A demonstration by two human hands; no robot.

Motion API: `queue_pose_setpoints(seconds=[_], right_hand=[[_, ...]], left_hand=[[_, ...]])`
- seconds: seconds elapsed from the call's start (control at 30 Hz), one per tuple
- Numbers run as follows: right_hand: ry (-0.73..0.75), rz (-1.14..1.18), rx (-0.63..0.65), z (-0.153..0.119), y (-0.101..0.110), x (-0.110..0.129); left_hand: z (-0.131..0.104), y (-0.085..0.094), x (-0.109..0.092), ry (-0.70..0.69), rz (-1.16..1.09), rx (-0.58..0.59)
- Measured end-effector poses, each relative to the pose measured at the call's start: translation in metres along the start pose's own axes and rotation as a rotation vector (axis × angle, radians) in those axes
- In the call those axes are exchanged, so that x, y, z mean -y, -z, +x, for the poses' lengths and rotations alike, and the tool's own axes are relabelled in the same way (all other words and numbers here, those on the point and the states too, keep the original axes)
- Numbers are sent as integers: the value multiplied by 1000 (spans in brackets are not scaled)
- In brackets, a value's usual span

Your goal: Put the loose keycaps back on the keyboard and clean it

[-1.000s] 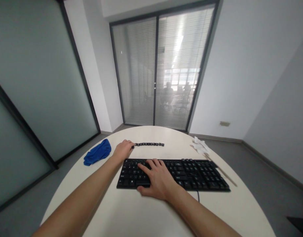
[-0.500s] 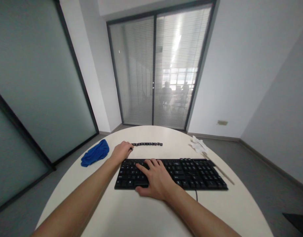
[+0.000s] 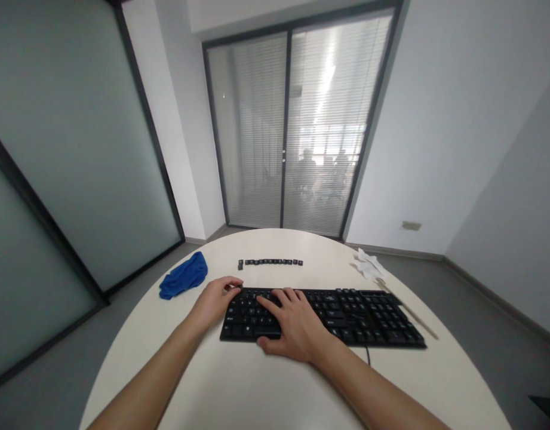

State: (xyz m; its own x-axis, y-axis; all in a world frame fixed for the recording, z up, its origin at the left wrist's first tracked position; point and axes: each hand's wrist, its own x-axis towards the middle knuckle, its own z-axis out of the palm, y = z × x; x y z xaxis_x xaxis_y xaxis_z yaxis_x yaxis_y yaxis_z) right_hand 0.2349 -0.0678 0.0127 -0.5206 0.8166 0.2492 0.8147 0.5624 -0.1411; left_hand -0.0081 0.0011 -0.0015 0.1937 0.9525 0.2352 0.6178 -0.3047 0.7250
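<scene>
A black keyboard [image 3: 341, 316] lies on the table, with dark bare patches among its keys. At its upper left corner, my left hand [image 3: 214, 301] has thumb and fingers curled close together; what lies between the tips is too small to make out. My right hand [image 3: 297, 325] rests spread over the left-middle keys, its thumb at the front edge. Behind the keyboard stretches a row of small black keycaps [image 3: 275, 261]. One more keycap [image 3: 240, 267] sits just in front of the row's left end.
To the left lies a crumpled blue cloth [image 3: 184, 276] on the round white table [image 3: 221, 388]. On the right are a crumpled white tissue [image 3: 368, 264] and a thin stick [image 3: 418, 319] beside the keyboard. A cable [image 3: 368, 356] leaves the keyboard's front edge.
My left hand has moved from the row's left end back toward the keyboard's upper left corner. Keycaps at that end now show. My right hand stays on the keys; the view has shifted slightly.
</scene>
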Motion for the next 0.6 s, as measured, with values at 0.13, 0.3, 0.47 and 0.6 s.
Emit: queue_pose_setpoints(seconds=[0.13,0.3,0.47,0.6], right_hand=[[0,3,3,0,-2,-1],[-14,-2,14,1,-2,-1],[-3,8,17,2,-1,-1],[-2,13,16,2,-1,-1]], left_hand=[[-1,4,2,12,4,66],[-2,6,6,3,42,99],[-1,8,8,5,90,115],[0,8,9,11,114,127]])
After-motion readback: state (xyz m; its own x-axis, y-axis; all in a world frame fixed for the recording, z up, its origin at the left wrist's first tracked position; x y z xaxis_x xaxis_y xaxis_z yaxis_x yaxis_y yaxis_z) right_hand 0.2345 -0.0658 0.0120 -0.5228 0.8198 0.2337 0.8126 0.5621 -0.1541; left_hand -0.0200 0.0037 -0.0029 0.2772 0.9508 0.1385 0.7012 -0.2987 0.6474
